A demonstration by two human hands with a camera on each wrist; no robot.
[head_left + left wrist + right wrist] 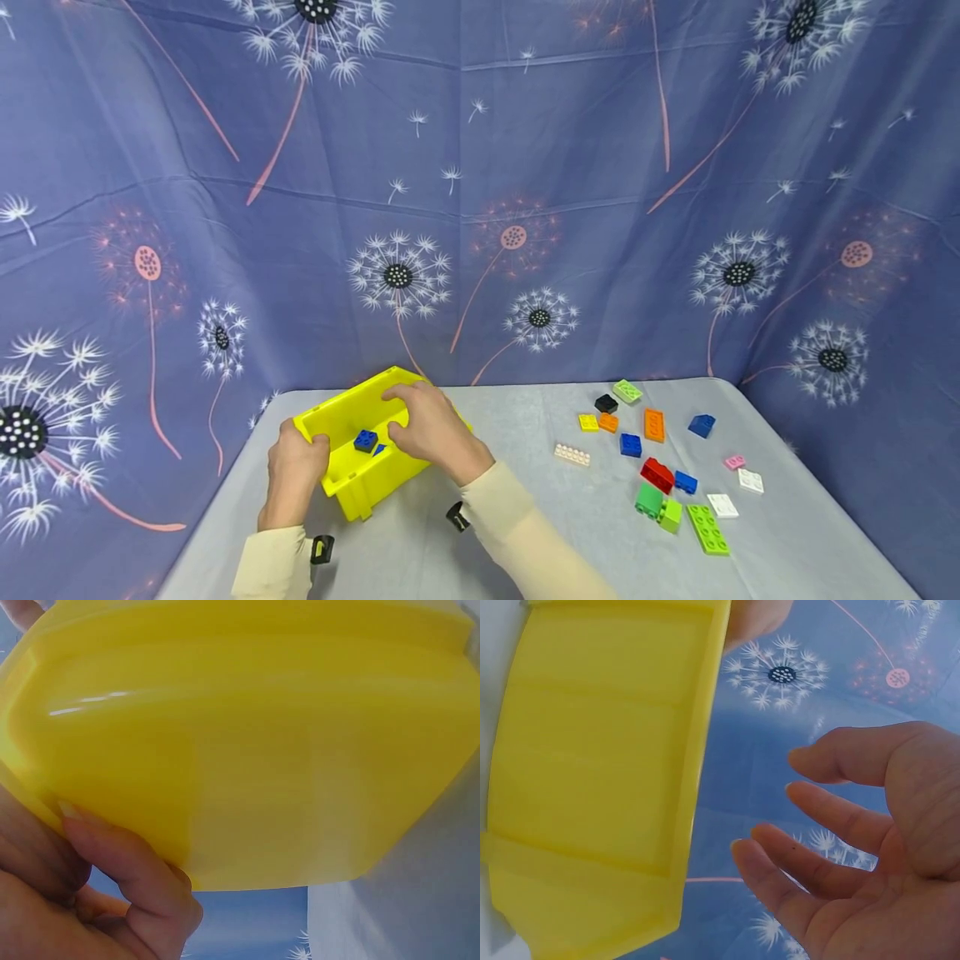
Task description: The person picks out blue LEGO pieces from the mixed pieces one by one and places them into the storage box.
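My left hand (292, 471) grips the left end of a yellow plastic bin (397, 483), thumb over its rim. In the left wrist view, the bin's smooth outer wall (247, 750) fills most of the picture above the fingers (142, 870). A blue brick (365, 440) and a small blue piece (379, 449), partly hidden, lie inside the bin. Over the bin's right end is my right hand (435, 429), its fingers spread and loosely bent. The right wrist view shows this hand (922, 810) holding nothing, with a gap between its fingertips and the bin.
Loose building bricks lie scattered on the right of the grey table (510, 417), among them a red brick (657, 475), an orange one (654, 425), a long lime one (707, 530) and a pale studded strip (572, 454). A blue dandelion-print curtain (465, 275) hangs behind.
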